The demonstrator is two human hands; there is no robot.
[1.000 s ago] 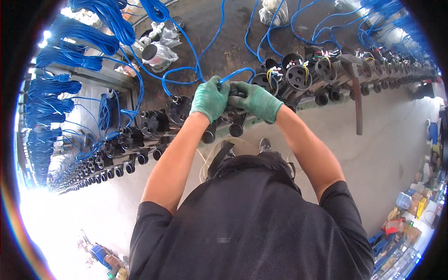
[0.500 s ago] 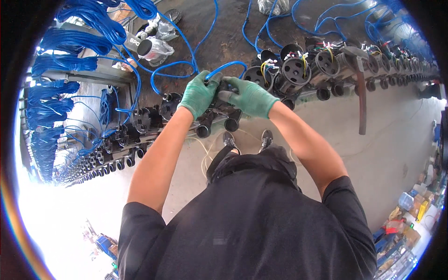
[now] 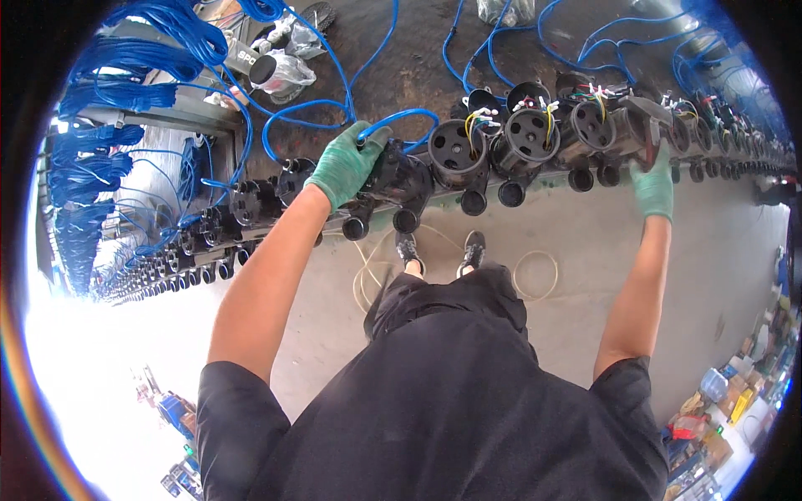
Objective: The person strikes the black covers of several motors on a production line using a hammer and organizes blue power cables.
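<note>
My left hand (image 3: 347, 169), in a green glove, is closed around the end of a blue cable (image 3: 415, 112), against a black round motor housing (image 3: 399, 174). The cable loops up from between thumb and forefinger; what lies under the palm is hidden. Far to the right, my gloved right hand (image 3: 653, 185) is wrapped around the handle of a hammer (image 3: 646, 109), whose metal head rests on top of the row. Between the hands stand open black cylindrical housings (image 3: 529, 136) with holed inner plates and coloured wires (image 3: 482, 119) with white connectors.
The row of black housings (image 3: 251, 203) runs along the bench edge to both sides. Bundles of blue cable (image 3: 134, 63) hang at the left. Plastic-wrapped parts (image 3: 282, 75) lie on the dark bench top (image 3: 401, 63). A thin pale hose (image 3: 535, 275) is coiled on the floor.
My right hand has left the housing beside my left hand, moved right and taken hold of the hammer handle. My left hand stays at the cable and housing.
</note>
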